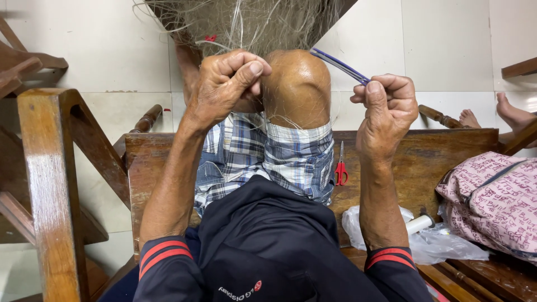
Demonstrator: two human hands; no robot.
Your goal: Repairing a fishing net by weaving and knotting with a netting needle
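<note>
My left hand (226, 84) is raised over my bent knee (296, 84), its fingers pinched on thin strands of a pale fishing net (251, 22) that hangs down from the top of the view. My right hand (386, 109) is up at the right of the knee, gripping a slim blue netting needle (338, 64) that points up and left toward the net. I sit on a wooden bench (436, 151), in plaid shorts and a dark top with red-striped cuffs.
Red-handled scissors (340, 168) lie on the bench by my thigh. A white spool in a clear plastic bag (414, 232) and a pink patterned bag (495, 201) sit at the right. Wooden chair frames (47, 184) stand left. Another person's bare feet (503, 114) show at far right.
</note>
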